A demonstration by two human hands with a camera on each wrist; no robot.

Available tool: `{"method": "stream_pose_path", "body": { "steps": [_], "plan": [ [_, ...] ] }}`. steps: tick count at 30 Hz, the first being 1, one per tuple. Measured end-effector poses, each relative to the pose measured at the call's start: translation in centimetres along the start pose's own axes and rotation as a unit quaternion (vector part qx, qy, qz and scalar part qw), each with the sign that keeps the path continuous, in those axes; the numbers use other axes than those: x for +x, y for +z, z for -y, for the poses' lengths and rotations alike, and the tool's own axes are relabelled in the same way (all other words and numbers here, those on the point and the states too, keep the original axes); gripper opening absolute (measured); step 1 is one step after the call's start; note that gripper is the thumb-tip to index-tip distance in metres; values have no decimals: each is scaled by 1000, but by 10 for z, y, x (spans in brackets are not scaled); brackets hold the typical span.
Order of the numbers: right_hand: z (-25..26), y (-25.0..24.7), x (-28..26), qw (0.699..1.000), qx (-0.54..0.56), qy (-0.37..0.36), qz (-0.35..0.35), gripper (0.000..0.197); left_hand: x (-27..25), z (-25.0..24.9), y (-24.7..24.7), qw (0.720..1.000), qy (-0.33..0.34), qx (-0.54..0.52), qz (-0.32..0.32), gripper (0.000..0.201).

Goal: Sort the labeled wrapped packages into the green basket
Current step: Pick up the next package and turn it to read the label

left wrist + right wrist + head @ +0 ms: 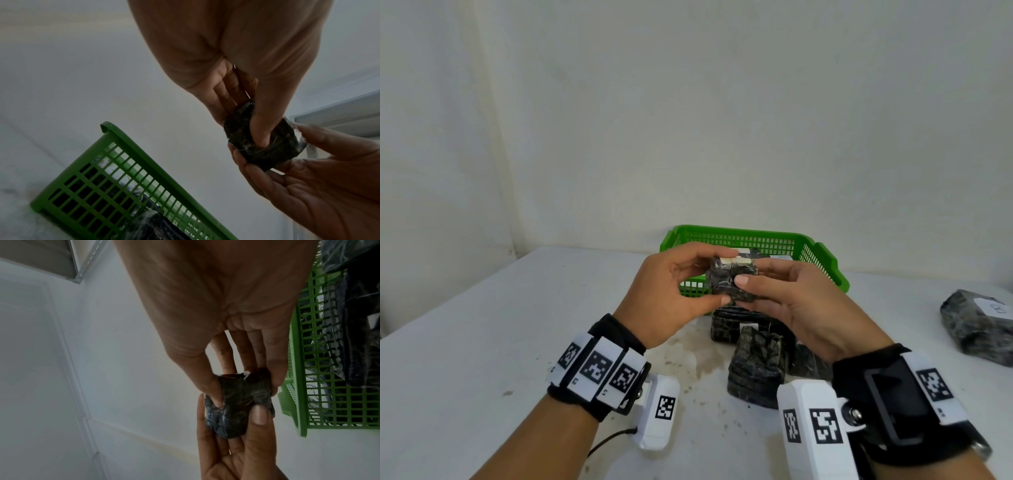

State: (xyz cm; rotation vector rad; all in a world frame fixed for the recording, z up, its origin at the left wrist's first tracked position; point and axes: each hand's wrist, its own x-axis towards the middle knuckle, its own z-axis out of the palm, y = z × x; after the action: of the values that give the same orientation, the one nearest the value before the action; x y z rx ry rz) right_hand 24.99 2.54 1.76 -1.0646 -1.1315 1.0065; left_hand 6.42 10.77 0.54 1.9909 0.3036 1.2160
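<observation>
You're holding a small dark wrapped package (732,279), white label on top, before the green basket (822,255) containing others.

Head view bright and evenly lit; both wrist views dim, soft, edge-warped.

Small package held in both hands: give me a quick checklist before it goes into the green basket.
1. Grip: left hand and right hand both pinch the small package at its sides. Ok.
2. Label: a white strip shows on its top edge; the text cannot be read. Cannot tell.
3. Path: the package is held clear of the table, in front of the green basket, near rim not yet crossed. Ok.
4. Room in basket: dark wrapped packages already lie inside; free floor is hidden by the hands. Cannot tell.
5. Remaining work: wrapped packages on the table below the hands, and one labeled package far right. Not ok.
</observation>
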Motion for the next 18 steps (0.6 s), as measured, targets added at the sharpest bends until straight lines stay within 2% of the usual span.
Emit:
{"method": "stream_pose_path", "body": {
  "steps": [6,9,11,14,16,18],
  "plan": [
    [0,1,0,1000,-4,-4,1,60,0,-2,-2,1000,4,-8,-1,51],
    [4,-1,-2,1000,-9,19,18,67,0,-3,-1,1000,7,-17,5,50],
    [8,0,-4,998,-21,48,32,60,0,-4,-1,1000,4,-27,15,49],
    [7,2,-3,997,-9,76,9,43,0,-3,-1,999,-1,-37,23,47],
    [5,4,-2,998,3,62,-13,25,0,-3,0,999,2,-39,26,46],
    [3,3,-1,998,21,26,-49,19,1,-3,-1,998,1,-48,27,52]
  ]
}}
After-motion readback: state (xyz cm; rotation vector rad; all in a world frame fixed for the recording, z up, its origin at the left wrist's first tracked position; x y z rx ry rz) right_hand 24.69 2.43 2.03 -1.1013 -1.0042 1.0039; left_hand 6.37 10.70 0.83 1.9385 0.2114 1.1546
